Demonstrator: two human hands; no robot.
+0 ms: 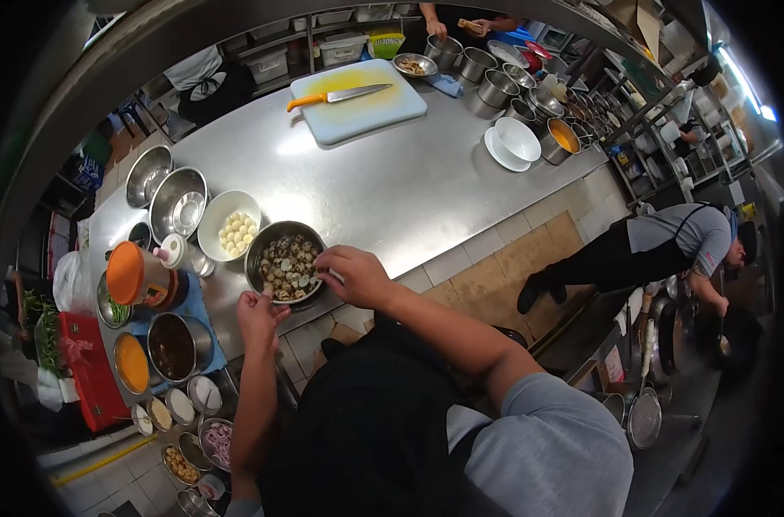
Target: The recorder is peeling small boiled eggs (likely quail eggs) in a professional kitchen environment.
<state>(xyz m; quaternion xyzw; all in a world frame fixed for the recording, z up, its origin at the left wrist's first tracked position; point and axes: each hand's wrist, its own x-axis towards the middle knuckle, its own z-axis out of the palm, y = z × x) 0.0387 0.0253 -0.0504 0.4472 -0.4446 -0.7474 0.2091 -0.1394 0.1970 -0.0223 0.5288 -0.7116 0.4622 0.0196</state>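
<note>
A steel bowl (252, 249) stands near the front edge of the steel worktable, filled with speckled quail eggs (287, 255) and some pale shell pieces. My left hand (259, 318) is at its near left rim, thumb and forefinger close together. Over the right rim bends my right hand (353, 274), its fingertips curled in towards the eggs. Whether either hand pinches a shell or an egg is too small to make out. Against the far left side of this bowl sits a white bowl (214, 218) with peeled white eggs (238, 234) inside.
A yellow-handled knife (340, 95) lies on a cutting board (372, 119). Steel bowls (178, 194), an orange-lidded tub (130, 274) and sauce pots (178, 346) crowd my left. White bowls (514, 142) stand far right. One person (670, 239) works behind at a wok; another's hands (437, 29) are across the table.
</note>
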